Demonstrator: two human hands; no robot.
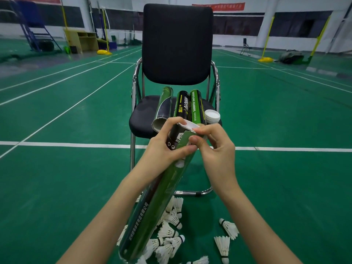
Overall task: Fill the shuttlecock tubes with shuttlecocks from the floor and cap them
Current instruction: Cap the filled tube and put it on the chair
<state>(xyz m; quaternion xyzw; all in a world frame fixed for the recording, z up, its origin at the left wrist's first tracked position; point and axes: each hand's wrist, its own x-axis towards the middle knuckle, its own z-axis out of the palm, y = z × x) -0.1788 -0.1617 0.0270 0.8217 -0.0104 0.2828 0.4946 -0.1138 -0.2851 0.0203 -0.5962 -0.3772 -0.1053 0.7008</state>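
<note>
I hold a long green and black shuttlecock tube point(163, 189) slanted in front of me, its top end near the chair seat. My left hand point(163, 147) grips the tube just below its top. My right hand point(213, 147) pinches at the torn top edge, where a white cap point(190, 125) sits tilted on the mouth. Through the split side a white shuttlecock shows inside. Three more tubes point(182, 107) lie on the seat, and a loose white cap point(212, 116) rests beside them. Several white shuttlecocks point(169, 231) lie on the floor below.
A black chair point(177, 44) with chrome legs stands directly ahead on the green court floor point(66, 178). White court lines cross the floor. Net posts with yellow bases, a wooden desk and a bag stand far off at the sides.
</note>
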